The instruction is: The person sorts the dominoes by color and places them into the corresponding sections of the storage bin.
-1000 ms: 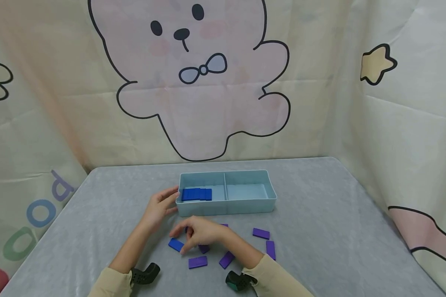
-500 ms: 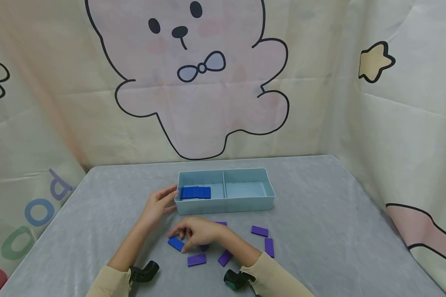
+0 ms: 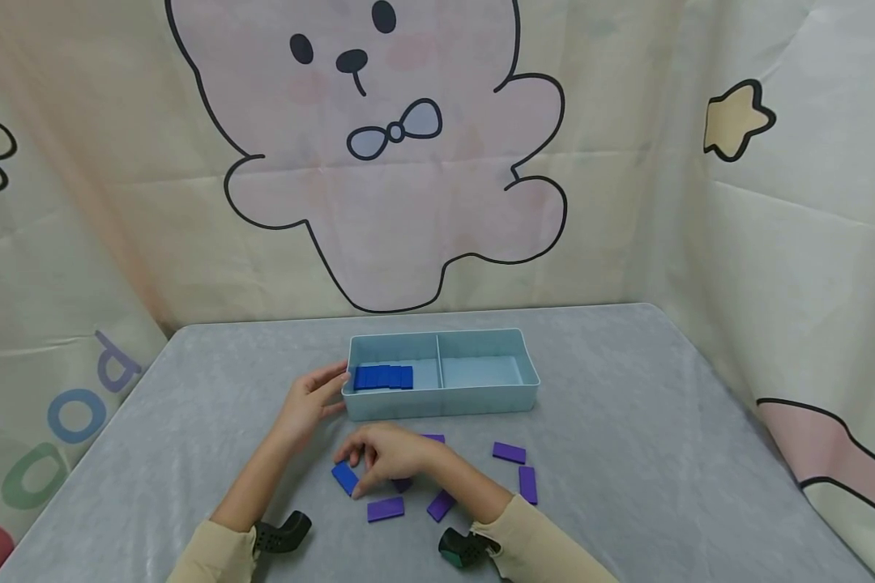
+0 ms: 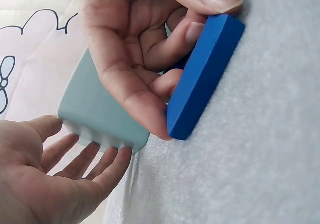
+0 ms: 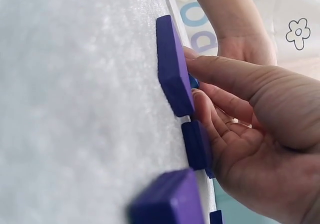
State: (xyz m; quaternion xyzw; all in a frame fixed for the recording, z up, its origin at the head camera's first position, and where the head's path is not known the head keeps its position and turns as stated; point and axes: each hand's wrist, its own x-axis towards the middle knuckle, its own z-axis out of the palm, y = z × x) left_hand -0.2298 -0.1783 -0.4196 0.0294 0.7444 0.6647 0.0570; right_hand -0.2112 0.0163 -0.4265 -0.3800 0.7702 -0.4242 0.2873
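Note:
A light blue two-compartment tray stands on the grey table, with several blue tiles in a row in its left compartment. My left hand rests with straight fingers against the tray's left end. My right hand is in front of the tray and pinches a single blue tile between thumb and fingers. In the left wrist view this blue tile is tipped up on its long edge on the cloth. The tray's right compartment holds nothing.
Several purple tiles lie loose in front of the tray, among them one near my right wrist and two further right. A purple tile lies close by my right fingers. A cartoon curtain hangs behind the table.
My right hand's fingers have closed on the blue tile and turned and tipped it a little. My left hand has stayed at the tray's end.

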